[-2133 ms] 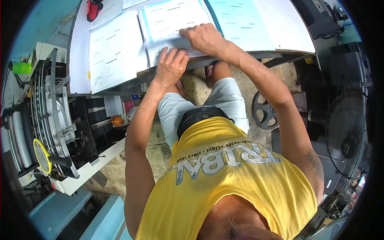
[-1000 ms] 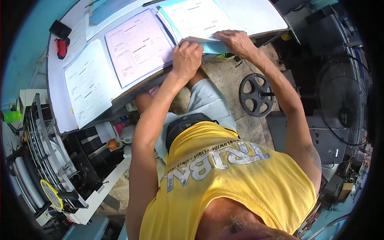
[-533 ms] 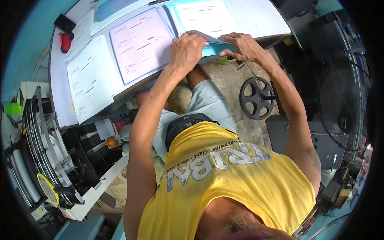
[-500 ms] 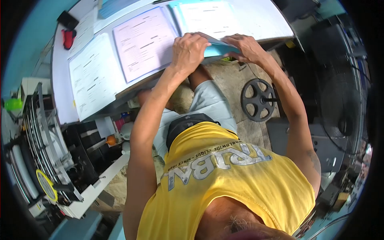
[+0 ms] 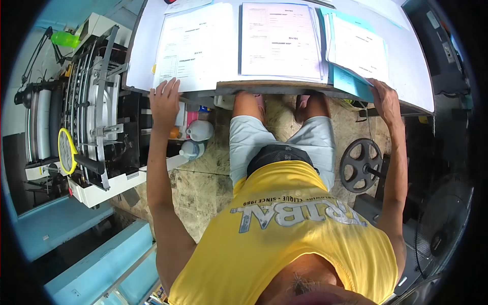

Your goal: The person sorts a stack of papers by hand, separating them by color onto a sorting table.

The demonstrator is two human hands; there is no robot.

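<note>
My left hand (image 5: pixel 164 100) lies at the near edge of a stack of white printed forms (image 5: pixel 193 51), its fingertips on the bottom corner and the thumb hidden. The fingers are stretched out. On the right, my right hand (image 5: pixel 386 100) pinches the near corner of a stack of white forms (image 5: pixel 358 48), with blue sheets (image 5: pixel 351 85) beneath. That stack fans slightly over the table edge. Between the two hands sits a pink stack of printed forms (image 5: pixel 282 46), touched by neither hand.
The white table (image 5: pixel 140 66) has a brown front edge (image 5: pixel 274 87). To the left stands a machine with metal rollers (image 5: pixel 84 96), a yellow-rimmed round object (image 5: pixel 66 151) in front of it. Plastic jugs (image 5: pixel 200 130) are under the table. A black handwheel (image 5: pixel 360 165) and a fan (image 5: pixel 437 234) stand right.
My hands have parted: the left has moved from the blue sheets to the white forms at left, the right stays at the right stack. The folded sheets now lie flatter. The view has shifted.
</note>
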